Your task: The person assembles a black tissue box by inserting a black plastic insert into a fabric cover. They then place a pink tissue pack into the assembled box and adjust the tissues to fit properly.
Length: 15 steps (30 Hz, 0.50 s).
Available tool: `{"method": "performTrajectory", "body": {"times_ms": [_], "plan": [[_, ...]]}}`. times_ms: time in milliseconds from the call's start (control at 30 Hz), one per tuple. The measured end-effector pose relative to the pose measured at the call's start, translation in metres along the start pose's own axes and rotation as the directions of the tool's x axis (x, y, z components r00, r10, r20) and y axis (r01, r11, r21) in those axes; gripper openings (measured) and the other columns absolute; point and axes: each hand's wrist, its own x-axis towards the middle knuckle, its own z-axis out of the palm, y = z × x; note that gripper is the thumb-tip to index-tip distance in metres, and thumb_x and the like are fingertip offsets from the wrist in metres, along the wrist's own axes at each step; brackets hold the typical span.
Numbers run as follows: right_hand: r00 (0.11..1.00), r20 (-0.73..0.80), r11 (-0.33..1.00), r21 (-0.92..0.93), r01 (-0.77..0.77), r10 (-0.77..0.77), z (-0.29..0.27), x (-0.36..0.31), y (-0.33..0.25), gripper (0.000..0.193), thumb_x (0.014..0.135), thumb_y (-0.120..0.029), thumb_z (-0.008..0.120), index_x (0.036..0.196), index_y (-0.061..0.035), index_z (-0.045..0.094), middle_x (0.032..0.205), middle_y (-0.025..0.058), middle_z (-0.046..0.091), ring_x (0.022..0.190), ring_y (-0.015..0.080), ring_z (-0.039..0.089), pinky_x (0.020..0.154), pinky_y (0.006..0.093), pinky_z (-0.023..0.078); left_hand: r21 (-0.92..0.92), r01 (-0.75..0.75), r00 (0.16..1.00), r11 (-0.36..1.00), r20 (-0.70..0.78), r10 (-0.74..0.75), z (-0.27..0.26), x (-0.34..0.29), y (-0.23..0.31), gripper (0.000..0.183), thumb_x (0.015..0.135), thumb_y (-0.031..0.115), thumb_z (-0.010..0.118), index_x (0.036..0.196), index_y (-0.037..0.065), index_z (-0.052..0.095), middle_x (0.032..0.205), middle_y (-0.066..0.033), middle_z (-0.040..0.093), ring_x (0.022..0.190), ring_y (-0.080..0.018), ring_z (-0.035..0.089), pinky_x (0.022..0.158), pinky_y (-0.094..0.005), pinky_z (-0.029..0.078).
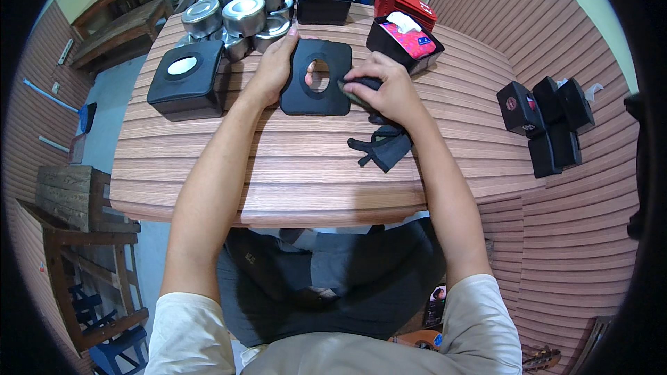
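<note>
Over the table, my left hand (pixel 273 76) grips the left edge of a black square tissue-box lid (pixel 294 99) with a round hole in its middle. Fingertips show through the hole. My right hand (pixel 389 89) is closed on a bunched dark cloth (pixel 359 90), which touches or nearly touches the lid's right edge. Below that hand, a black fabric piece with narrow strips, perhaps a glove (pixel 386 150), lies on the tabletop. A black tissue box (pixel 184 100) with a round opening sits beyond my left forearm.
Several round metal tins (pixel 244 17) are stacked at the back left of the wood-grain table (pixel 313 194). Stacked black boxes (pixel 324 10) stand behind. An open black box (pixel 406 45) holds a pink tissue pack beside a red box (pixel 403 3). More black boxes (pixel 521 107) are at the far right.
</note>
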Motion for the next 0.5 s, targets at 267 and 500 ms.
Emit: {"method": "performTrajectory", "body": {"times_ms": [267,500], "plan": [[0.936,0.351,0.986,0.163,-0.045,-0.015,-0.007,-0.006,-0.006,0.021,0.076,-0.011,0.095,0.094,-0.0067,0.085,0.093,0.004,0.062,0.097,0.0208,0.063,0.085,0.0337,0.051,0.001,-0.009,1.0,1.0,0.028,0.009,0.0,0.0,0.0,0.057,0.119,0.049,0.037,0.131,0.002,0.065,0.075,-0.0055,0.066,0.055,-0.0141,0.06,0.054,-0.0277,0.052],[0.998,-0.01,0.993,0.098,-0.067,0.069,-0.003,-0.001,0.008,0.024,0.078,-0.011,0.094,0.099,-0.0036,0.085,0.087,0.0063,0.066,0.084,0.0178,0.064,0.078,0.0315,0.051,0.014,0.047,0.999,0.999,0.027,-0.047,0.0,0.001,0.001,0.055,0.119,0.048,0.038,0.134,0.002,0.065,0.076,-0.0057,0.066,0.054,-0.0137,0.059,0.053,-0.027,0.051]]}}
